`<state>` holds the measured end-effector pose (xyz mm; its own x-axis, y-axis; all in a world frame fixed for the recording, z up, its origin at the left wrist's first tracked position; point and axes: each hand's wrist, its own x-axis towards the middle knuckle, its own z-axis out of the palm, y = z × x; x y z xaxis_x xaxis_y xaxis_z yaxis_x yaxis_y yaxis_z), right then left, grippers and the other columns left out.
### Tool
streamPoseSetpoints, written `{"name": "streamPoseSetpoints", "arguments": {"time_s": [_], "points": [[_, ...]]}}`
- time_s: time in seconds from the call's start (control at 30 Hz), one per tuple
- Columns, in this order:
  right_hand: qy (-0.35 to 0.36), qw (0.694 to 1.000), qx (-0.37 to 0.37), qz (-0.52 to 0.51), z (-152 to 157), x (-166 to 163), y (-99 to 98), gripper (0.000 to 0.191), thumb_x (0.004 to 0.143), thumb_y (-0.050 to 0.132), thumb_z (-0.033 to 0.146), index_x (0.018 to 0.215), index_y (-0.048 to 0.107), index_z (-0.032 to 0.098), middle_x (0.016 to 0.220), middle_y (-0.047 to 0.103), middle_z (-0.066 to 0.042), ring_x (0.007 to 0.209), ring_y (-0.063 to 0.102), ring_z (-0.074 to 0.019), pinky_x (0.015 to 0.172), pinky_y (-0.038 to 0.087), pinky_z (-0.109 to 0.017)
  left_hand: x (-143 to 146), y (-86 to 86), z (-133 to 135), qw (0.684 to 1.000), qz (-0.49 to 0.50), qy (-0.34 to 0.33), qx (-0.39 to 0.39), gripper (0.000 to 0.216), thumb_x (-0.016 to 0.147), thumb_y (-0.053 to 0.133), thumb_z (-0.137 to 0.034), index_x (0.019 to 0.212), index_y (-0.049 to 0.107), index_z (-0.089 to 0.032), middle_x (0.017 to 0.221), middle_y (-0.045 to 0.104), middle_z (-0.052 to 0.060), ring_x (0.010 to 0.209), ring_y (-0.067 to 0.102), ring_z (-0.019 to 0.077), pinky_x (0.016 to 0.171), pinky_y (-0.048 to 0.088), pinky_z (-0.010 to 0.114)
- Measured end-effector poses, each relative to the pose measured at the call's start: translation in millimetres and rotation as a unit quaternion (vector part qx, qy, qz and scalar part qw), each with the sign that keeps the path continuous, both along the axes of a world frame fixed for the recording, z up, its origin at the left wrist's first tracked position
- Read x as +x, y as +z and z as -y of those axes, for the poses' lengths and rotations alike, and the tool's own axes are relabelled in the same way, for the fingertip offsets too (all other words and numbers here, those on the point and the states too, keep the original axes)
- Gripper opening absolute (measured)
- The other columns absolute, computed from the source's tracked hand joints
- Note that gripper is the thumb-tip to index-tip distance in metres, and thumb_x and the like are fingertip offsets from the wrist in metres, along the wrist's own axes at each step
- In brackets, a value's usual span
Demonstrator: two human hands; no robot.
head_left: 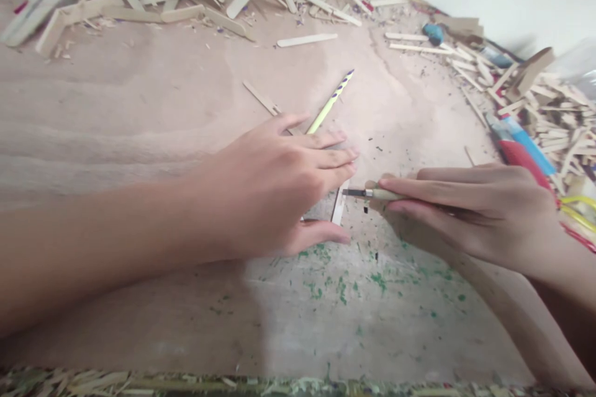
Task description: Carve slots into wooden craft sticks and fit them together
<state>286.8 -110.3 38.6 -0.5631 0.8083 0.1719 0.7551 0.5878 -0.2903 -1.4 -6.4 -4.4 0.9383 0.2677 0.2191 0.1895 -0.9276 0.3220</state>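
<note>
Lying open, the left hand (288,180) overlaps a wooden strip (339,208) inside the tabletop's (116,130) edges. The right hand (479,205) grips a carving tool (369,193) against it.

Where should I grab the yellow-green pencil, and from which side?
Probably best to pinch the yellow-green pencil midway along its exposed shaft, from above and the picture's far right, closing across its length. It lies flat and slants away rightward; the left hand hides its near end, and its far end tapers to a point.
</note>
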Motion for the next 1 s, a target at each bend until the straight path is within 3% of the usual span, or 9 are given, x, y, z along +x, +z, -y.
{"name": "streamPoseSetpoints", "arguments": {"time_s": [0.23,0.47,0.73,1.0], "points": [[0.002,0.998,0.065,0.025,3.6,-3.9,-7.4,0.016,0.114,0.071,0.023,0.129,0.075,0.022,0.087,0.082,0.003,0.057,0.069,-0.0080,0.052,0.051,-0.023,0.7,1.6,-0.1,1.000,-0.018,0.005,-0.016,0.067,0.111,0.063,-0.065,0.154,0.071,-0.014,0.167,0.067,0.012,0.162,0.060,0.0351,0.135,0.044,0.056],[0.010,0.986,0.138,0.096,9.3,-5.5,-15.4,0.022,0.109,0.079,0.023,0.130,0.076,0.017,0.078,0.077,0.003,0.055,0.065,-0.0069,0.053,0.047,-0.024,-0.7,-1.5,-1.5,1.000,0.001,0.007,0.002,0.064,0.115,0.052,-0.067,0.152,0.073,-0.020,0.164,0.068,0.008,0.160,0.062,0.0302,0.136,0.045,0.053],[-0.018,0.992,0.111,0.064,13.3,-8.5,-20.8,0.021,0.113,0.075,0.026,0.131,0.078,0.016,0.083,0.081,0.001,0.058,0.068,-0.0076,0.056,0.051,-0.024,-2.2,-2.7,-2.1,1.000,0.003,0.013,-0.017,0.062,0.114,0.049,-0.072,0.154,0.073,-0.030,0.165,0.068,0.002,0.161,0.062,0.0294,0.140,0.042,0.056],[-0.020,0.996,0.081,0.044,15.5,3.3,-15.5,0.019,0.112,0.073,0.023,0.131,0.078,0.020,0.092,0.086,-0.001,0.063,0.076,-0.0114,0.054,0.055,-0.024,-1.6,-2.7,-2.0,1.000,-0.001,0.009,-0.013,0.065,0.113,0.055,-0.069,0.154,0.072,-0.023,0.165,0.068,0.006,0.161,0.061,0.0312,0.140,0.041,0.056]]}}
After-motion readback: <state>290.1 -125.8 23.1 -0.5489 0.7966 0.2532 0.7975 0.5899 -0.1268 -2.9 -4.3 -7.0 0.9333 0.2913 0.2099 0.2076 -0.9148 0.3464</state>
